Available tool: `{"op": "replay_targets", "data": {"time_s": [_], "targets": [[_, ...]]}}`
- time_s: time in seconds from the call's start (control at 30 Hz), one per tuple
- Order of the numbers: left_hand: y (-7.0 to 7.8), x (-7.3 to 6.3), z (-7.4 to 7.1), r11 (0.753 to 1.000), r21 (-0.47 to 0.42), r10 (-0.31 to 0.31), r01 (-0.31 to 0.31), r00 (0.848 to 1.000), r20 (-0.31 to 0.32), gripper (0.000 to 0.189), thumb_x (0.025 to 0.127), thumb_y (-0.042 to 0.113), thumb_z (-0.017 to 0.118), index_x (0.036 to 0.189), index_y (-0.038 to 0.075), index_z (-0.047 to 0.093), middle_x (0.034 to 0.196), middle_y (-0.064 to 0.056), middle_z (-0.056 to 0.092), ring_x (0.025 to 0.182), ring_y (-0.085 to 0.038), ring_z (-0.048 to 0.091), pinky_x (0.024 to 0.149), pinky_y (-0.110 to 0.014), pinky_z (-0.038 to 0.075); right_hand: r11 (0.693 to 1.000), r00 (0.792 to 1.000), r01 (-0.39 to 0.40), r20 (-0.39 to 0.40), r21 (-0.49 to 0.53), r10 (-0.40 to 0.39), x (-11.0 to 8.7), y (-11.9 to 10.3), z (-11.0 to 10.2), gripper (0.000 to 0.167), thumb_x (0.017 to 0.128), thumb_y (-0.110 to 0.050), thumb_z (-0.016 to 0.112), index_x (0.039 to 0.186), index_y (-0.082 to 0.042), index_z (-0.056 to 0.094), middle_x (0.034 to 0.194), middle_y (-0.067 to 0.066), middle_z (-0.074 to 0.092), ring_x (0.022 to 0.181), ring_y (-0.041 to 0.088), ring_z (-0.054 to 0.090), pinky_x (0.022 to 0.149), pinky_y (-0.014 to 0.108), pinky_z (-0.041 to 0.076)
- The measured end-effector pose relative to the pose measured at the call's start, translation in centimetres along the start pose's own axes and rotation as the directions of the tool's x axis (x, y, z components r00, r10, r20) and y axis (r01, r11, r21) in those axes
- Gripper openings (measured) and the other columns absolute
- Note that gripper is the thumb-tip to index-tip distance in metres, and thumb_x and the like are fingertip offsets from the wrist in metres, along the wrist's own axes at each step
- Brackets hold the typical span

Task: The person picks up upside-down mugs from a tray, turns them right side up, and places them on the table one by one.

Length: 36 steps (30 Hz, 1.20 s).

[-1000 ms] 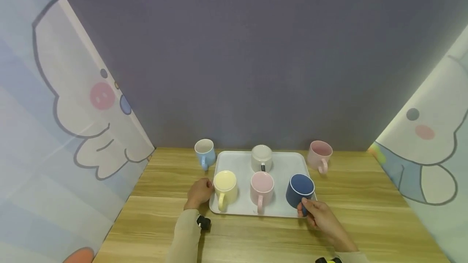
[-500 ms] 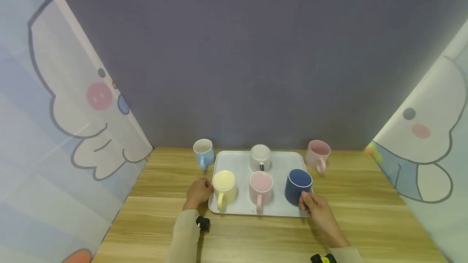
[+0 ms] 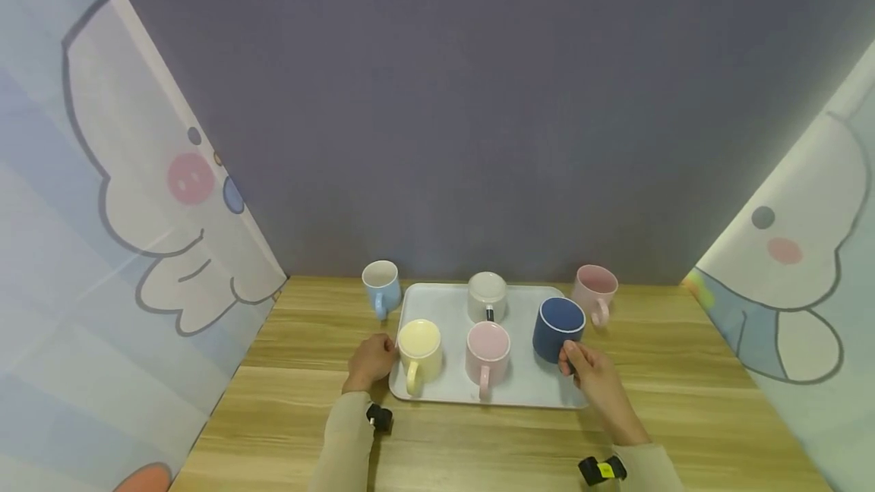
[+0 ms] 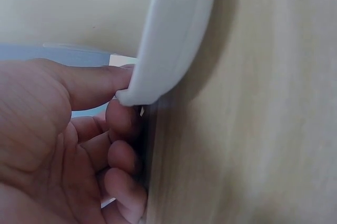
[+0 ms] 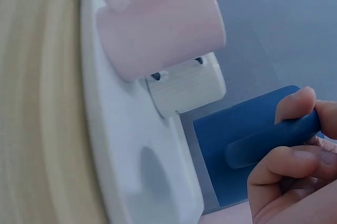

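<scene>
My right hand pinches the handle of a dark blue mug, thumb on one side and curled fingers on the other. The mug is base up; in the right wrist view a gap and a shadow show between the blue mug and the white tray. My left hand grips the left edge of the tray, thumb above the rim and fingers curled below. On the tray, base up, stand a yellow mug, a pink mug and a white mug.
A light blue mug stands upright on the wooden table, behind the tray's left side. Another pink mug, also upright, stands just past the tray's back right corner, close to the held mug. A grey wall rises behind.
My right hand has raised the dark blue mug off the tray's front right and moved it away from me, towards the back. The left hand has kept its place on the tray edge.
</scene>
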<state>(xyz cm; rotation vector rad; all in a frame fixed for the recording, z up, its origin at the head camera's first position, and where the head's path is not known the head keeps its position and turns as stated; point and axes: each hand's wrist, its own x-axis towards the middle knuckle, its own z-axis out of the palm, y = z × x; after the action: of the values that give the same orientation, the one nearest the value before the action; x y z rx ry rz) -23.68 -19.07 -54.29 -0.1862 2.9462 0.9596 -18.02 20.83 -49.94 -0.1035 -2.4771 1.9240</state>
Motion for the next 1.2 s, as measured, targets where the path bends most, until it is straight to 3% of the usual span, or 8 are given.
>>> {"op": "replay_targets", "data": {"time_s": [0.37, 0.63, 1.0, 1.2], "targets": [[-0.6, 0.3, -0.2, 1.0, 0.0, -0.015, 0.015, 1.0, -0.001, 0.016, 0.09, 0.022, 0.061, 0.075, 0.015, 0.058, 0.072, -0.001, 0.058, 0.066, -0.019, 0.053, 0.057, -0.033, 0.036, 0.999, 1.0, -0.012, -0.01, 0.036, 0.012, 0.7, -2.2, -0.1, 0.043, 0.108, -0.042, 0.046, 0.095, -0.003, 0.058, 0.075, -0.004, 0.056, 0.071, 0.01, 0.047, 0.062, 0.022, 0.04], [-0.4, 0.6, -0.1, 1.0, 0.016, -0.005, 0.005, 1.0, 0.005, 0.017, 0.091, 0.022, 0.062, 0.076, 0.015, 0.059, 0.073, -0.001, 0.059, 0.067, -0.019, 0.053, 0.057, -0.033, 0.036, 0.997, 0.999, 0.021, -0.029, 0.074, -0.019, 0.9, -3.1, -0.2, 0.038, 0.11, -0.034, 0.046, 0.089, -0.004, 0.058, 0.069, -0.006, 0.054, 0.066, 0.008, 0.046, 0.058, 0.022, 0.038], [-0.3, 0.3, -0.1, 1.0, 0.027, -0.015, 0.014, 1.0, 0.014, 0.015, 0.091, 0.022, 0.062, 0.077, 0.016, 0.06, 0.075, -0.002, 0.06, 0.069, -0.019, 0.054, 0.059, -0.033, 0.037, 0.991, 0.998, -0.045, -0.038, 0.127, 0.05, 0.8, -4.0, 0.0, 0.036, 0.108, -0.036, 0.049, 0.09, -0.007, 0.06, 0.07, -0.006, 0.056, 0.065, 0.008, 0.047, 0.059, 0.022, 0.037], [-0.1, 0.2, -0.2, 1.0, 0.021, -0.015, 0.015, 1.0, 0.011, 0.015, 0.09, 0.022, 0.062, 0.077, 0.015, 0.061, 0.075, -0.002, 0.061, 0.069, -0.019, 0.055, 0.059, -0.034, 0.036, 0.986, 0.999, 0.016, -0.034, 0.164, -0.01, 0.5, -4.0, 0.3, 0.037, 0.11, -0.031, 0.043, 0.091, -0.003, 0.056, 0.071, -0.005, 0.054, 0.06, 0.006, 0.04, 0.054, 0.02, 0.032]]}}
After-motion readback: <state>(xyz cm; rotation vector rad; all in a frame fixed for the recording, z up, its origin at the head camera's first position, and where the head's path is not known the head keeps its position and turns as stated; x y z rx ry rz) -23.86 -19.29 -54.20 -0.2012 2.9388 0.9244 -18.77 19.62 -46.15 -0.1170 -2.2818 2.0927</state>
